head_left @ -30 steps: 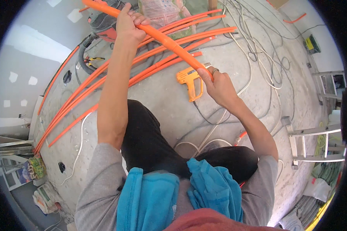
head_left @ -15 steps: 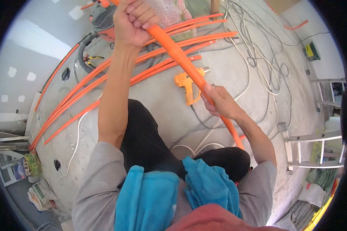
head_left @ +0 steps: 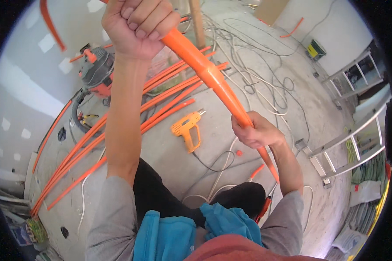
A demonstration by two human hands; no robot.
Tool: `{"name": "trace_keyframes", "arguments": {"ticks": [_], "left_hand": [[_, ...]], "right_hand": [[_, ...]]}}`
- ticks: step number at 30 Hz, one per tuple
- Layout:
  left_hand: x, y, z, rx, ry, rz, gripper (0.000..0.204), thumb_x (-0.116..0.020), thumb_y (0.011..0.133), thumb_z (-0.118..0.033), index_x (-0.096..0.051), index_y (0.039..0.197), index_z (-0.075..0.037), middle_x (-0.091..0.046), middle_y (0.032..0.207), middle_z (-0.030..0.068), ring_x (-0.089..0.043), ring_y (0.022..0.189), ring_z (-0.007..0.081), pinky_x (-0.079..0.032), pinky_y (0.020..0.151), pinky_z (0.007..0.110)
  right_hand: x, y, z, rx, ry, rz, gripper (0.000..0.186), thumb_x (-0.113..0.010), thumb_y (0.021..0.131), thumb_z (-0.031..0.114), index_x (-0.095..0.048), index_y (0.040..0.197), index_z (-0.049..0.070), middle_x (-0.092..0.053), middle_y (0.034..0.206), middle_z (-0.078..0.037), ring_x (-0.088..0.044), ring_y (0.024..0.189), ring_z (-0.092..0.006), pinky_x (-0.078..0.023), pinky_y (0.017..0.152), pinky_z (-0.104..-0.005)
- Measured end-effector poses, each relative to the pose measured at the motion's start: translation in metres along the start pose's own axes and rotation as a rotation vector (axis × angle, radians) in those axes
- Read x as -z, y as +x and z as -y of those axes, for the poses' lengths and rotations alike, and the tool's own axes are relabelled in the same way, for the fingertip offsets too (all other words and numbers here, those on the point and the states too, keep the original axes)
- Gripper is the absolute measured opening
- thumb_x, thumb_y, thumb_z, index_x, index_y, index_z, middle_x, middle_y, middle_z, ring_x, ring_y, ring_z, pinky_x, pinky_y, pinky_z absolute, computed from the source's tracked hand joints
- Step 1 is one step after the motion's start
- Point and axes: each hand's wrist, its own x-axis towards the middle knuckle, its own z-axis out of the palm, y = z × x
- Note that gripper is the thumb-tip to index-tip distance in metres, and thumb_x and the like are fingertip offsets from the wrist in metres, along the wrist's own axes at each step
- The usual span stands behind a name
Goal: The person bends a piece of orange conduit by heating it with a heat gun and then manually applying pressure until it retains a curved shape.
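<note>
An orange pipe [head_left: 187, 51] with a thicker joint partway along slants across the view, raised above the floor. Wrapped round its upper part is my left hand [head_left: 140, 25], closed in a fist. Lower down, past the joint, my right hand [head_left: 259, 130] grips the same pipe with curled fingers. The pipe's lower end runs down beside my right forearm. On the concrete below lies a yellow-orange heat gun [head_left: 187, 131] with a metal nozzle, its cord looping toward my knees. Neither hand touches it.
Several orange pipes [head_left: 161, 90] lie on the floor at left. A grey and orange shop vacuum [head_left: 98, 69] stands behind them. Cables [head_left: 259, 87] tangle at the far right. Aluminium ladders [head_left: 346, 162] and a dark bucket [head_left: 315, 50] are at right. A wooden post [head_left: 197, 24] rises ahead.
My hands still grip the pipe, raised higher and nearer to the view. The view has shifted, so the heat gun appears lower and further left, clear of the pipe.
</note>
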Motion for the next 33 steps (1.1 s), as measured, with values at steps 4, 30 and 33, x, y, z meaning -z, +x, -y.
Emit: {"name": "trace_keyframes", "arguments": {"ticks": [4, 30, 33], "left_hand": [[-0.007, 0.017, 0.020, 0.010, 0.202, -0.193, 0.050, -0.043, 0.108, -0.026, -0.040, 0.058, -0.022, -0.031, 0.043, -0.0066, -0.031, 0.033, 0.0090, -0.033, 0.035, 0.027], [-0.022, 0.071, 0.081, -0.102, 0.258, -0.353, 0.038, -0.055, 0.103, -0.035, -0.049, 0.070, -0.017, -0.041, 0.054, -0.0041, -0.047, 0.047, 0.0128, -0.045, 0.052, 0.031], [-0.026, 0.079, 0.077, -0.030, 0.006, -0.002, 0.039, -0.050, 0.106, -0.037, -0.050, 0.073, -0.017, -0.044, 0.056, -0.0028, -0.049, 0.050, 0.0146, -0.048, 0.056, 0.032]], "right_hand": [[-0.004, -0.003, 0.012, -0.247, -0.437, -0.409, 0.051, -0.070, 0.095, 0.055, -0.055, 0.079, 0.008, -0.040, 0.059, 0.007, -0.036, 0.050, -0.0059, -0.033, 0.045, -0.0281], [0.004, -0.058, 0.031, -0.194, -0.420, -0.543, 0.043, -0.074, 0.096, 0.038, -0.048, 0.075, 0.011, -0.039, 0.058, 0.006, -0.035, 0.047, -0.0048, -0.029, 0.042, -0.0256], [0.006, -0.061, 0.028, -0.153, -0.211, -0.331, 0.047, -0.075, 0.096, 0.037, -0.042, 0.073, 0.014, -0.034, 0.056, 0.008, -0.029, 0.045, -0.0033, -0.022, 0.040, -0.0241]]}}
